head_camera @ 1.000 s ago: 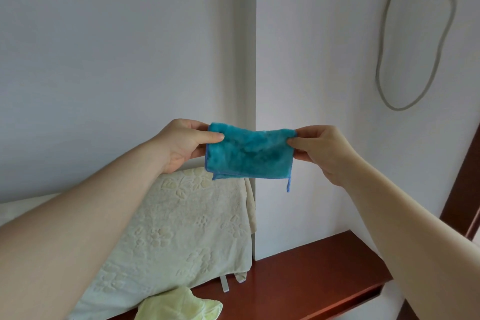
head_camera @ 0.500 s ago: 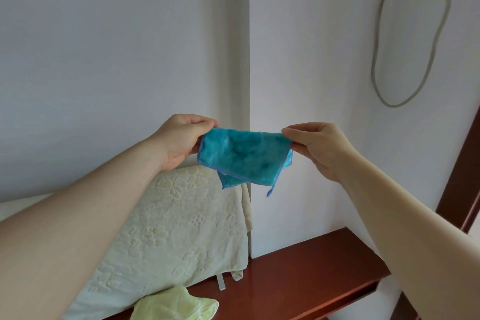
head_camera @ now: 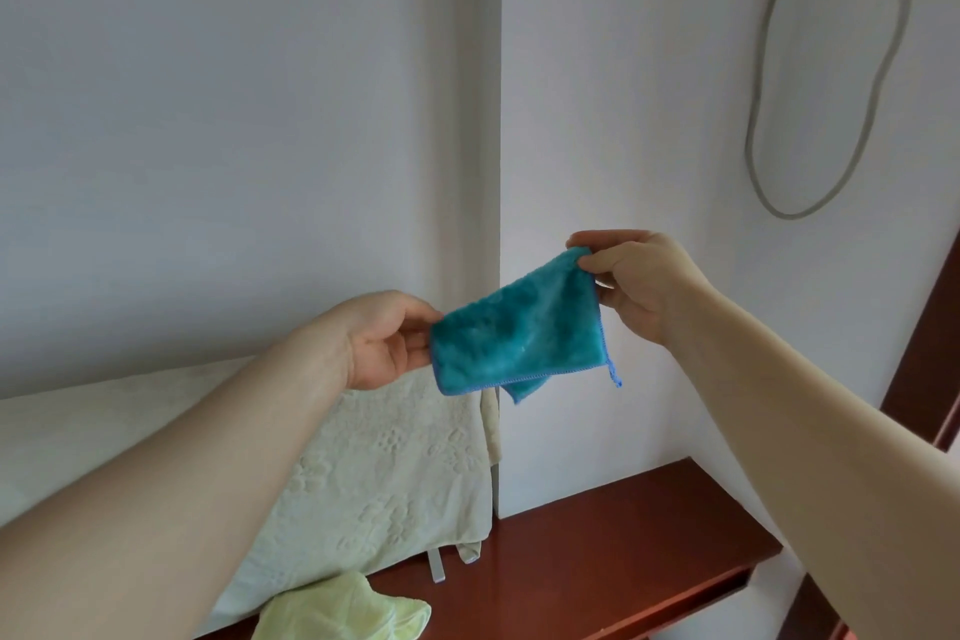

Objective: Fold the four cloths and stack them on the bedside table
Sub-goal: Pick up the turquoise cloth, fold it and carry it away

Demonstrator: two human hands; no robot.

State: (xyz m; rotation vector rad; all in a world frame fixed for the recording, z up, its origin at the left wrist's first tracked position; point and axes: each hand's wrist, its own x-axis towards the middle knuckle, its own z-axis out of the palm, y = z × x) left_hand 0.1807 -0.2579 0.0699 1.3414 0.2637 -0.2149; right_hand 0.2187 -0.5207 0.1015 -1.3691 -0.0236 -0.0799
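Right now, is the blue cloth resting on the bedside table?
No, the left hand and right hand hold the blue cloth in the air above the bedside table.

Blue cloth (head_camera: pixel 519 333) between 2 hands

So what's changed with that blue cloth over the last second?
The left hand dropped and the right hand rose a little, so the blue cloth, level before, now slopes up toward the right hand. A corner of a folded layer now hangs below its bottom edge. Both hands keep pinching it; the green cloth on the bedside table and the pillow have not moved.
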